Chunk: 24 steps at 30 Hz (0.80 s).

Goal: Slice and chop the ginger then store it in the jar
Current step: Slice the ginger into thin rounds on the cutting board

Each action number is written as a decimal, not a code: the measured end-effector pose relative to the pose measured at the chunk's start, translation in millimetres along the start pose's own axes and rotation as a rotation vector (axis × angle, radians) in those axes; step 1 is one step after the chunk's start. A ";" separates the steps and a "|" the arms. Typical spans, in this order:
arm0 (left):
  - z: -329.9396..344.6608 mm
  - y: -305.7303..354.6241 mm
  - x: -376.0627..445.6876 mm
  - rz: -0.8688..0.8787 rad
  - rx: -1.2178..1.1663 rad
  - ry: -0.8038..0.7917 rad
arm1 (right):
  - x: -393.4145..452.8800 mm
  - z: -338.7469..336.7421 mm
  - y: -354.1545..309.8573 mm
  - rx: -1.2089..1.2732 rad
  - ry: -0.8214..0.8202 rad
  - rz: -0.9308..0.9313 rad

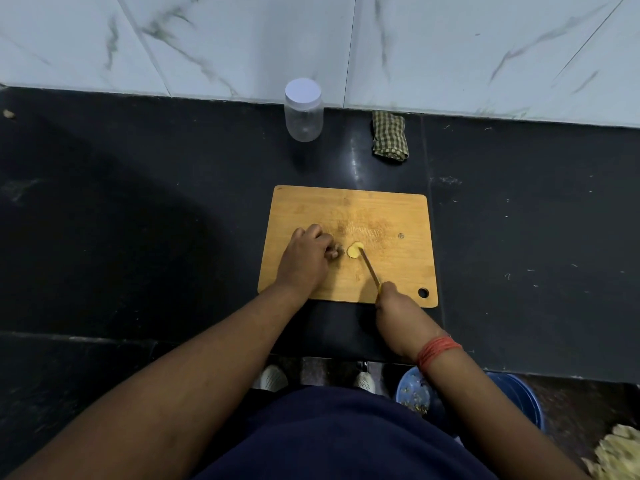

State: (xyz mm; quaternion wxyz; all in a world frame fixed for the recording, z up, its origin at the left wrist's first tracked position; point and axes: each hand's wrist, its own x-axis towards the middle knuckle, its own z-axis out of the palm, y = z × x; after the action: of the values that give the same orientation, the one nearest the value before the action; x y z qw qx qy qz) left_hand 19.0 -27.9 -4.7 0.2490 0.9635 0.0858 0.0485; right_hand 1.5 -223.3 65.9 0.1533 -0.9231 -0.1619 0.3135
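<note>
Gripping a knife (370, 269) in right hand (393, 308), pinching ginger (354, 250) with curled left hand (306, 259). Centred on dark counter (138, 220): bamboo cutting board (391, 216). Behind, well apart: empty jar (303, 110), lid on. Early slicing; chopping, storing remain.

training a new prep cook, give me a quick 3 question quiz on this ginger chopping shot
1. True or false: the jar has its lid on.
2. Which hand grips the knife? A) left hand B) right hand
3. Fill in: the ginger slices lie on the ____.

Key: 1. True. 2. B. 3. cutting board.
</note>
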 end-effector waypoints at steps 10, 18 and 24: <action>-2.7 0.1 0.9 0.004 -0.002 -0.016 | 22.2 -7.1 -34.1 0.073 -0.034 0.027; -3.3 0.6 -0.4 0.009 -0.011 0.004 | 26.9 -3.6 -33.9 0.013 -0.028 0.002; -2.5 0.7 -0.4 0.046 0.009 0.011 | 33.1 -6.8 -36.3 -0.004 -0.057 0.019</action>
State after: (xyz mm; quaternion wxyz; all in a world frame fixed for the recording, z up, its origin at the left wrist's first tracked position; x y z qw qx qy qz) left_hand 18.4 -27.4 -2.2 0.2427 0.9661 0.0651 0.0594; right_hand 23.3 -178.8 67.5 0.1436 -0.9155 -0.1583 0.3408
